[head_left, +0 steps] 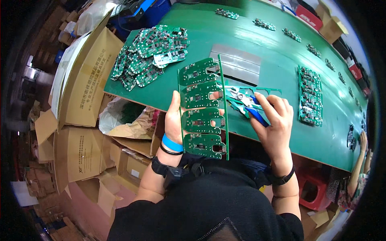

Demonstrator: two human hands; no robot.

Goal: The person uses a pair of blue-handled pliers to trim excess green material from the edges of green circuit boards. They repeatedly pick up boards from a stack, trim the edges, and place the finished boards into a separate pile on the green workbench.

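My left hand (173,122) is closed on a green circuit board panel (201,123), holding it upright in front of me at the table edge. Several separate board outlines sit in a column between its two long side rails, with cut-outs along their right ends. Part of my fingers shows through those gaps. In my right hand (276,120) is a pair of blue-handled cutting pliers (247,103); its metal jaws point left, close to the panel's right rail. Thin green board offcuts (263,90) lie just beyond the pliers.
A heap of loose circuit boards (148,54) covers the table's far left. Grey metal plates (237,62) lie behind the panel, and another board panel (310,96) rests at right. Small boards line the far edge. Cardboard boxes (90,76) stand left; a co-worker's hand (363,141) shows far right.
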